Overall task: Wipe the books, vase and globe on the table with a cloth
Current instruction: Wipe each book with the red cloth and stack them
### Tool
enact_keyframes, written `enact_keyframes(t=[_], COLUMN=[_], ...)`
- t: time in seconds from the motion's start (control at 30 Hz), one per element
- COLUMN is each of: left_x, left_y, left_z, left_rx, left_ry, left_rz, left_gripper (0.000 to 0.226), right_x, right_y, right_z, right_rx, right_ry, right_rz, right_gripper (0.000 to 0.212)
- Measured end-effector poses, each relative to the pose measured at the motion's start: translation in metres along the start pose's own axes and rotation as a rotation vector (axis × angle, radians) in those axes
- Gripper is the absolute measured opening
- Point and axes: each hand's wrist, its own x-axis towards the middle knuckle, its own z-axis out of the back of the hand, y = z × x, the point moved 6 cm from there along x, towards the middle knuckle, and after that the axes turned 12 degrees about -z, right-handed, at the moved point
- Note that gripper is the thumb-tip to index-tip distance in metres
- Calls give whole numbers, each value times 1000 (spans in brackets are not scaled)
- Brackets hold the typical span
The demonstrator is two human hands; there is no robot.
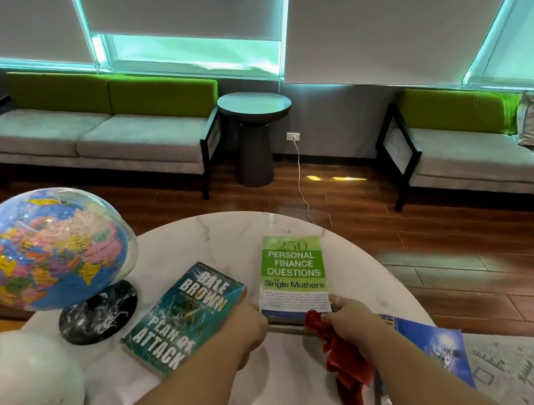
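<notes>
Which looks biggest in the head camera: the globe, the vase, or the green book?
1. Globe and vase: look alike; the vase is nearer and cut off, so no ranking.
2. Green book: smallest.

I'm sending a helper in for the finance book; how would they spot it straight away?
On the round white marble table, look right of the globe. Two books lie near both hands; the finance book is the right-hand one, with a bright green cover and white lettering, unlike the dark teal novel.
</notes>
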Motion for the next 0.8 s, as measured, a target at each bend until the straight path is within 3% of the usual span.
enact_keyframes(t=[0.1,0.33,0.47,0.63,0.73,0.8], left_x=[-9,-23,-33,-69,-96,-118], left_y=[4,-4,-15,-3,21,32], left_z=[-4,-3,-2,-2,-13,-27], left_rx=[82,115,100,62,-32,-99], left_ry=[43,94,81,28,132,277], left_rz=[-10,-47,-125,-215,-113,-25], left_gripper=[44,43,43,45,32,23], right_x=[-1,-1,-9,-57,-91,-110], right_y=[-6,-19,-22,-34,-54,-74], right_z=[-5,-12,-6,24,53,65], right_rx=[-210,-257,-44,599,576,422], right_ry=[-47,-31,-39,83,108,126], right_rz=[-16,-18,13,-53,-74,-99], right_gripper=[58,62,52,17,14,16])
